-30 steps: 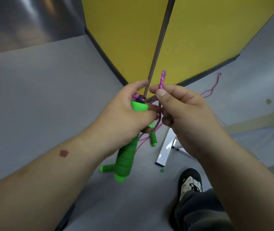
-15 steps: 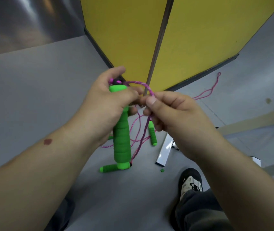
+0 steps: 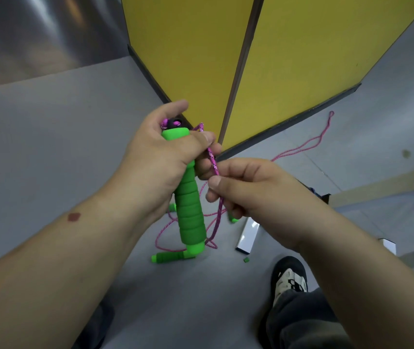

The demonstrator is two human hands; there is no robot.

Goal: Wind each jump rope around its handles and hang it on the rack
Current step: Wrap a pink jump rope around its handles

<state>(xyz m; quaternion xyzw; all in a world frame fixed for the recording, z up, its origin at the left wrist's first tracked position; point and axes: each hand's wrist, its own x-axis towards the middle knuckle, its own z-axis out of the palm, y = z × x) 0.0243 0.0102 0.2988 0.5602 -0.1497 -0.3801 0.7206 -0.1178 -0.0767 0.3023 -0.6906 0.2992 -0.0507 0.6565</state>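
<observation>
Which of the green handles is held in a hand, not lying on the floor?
The large ribbed green handle, upright in the left hand. The other green handles lie on the grey floor, below it, and no hand touches them.

The grey floor carries a green handle, pink rope, and a shoe.

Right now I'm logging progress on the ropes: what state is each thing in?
Left hand: gripping the green handle, upright.
Right hand: pinching the pink rope.
Pink rope: unwound, trailing to the floor.
Second green handle: lying on the floor.
</observation>
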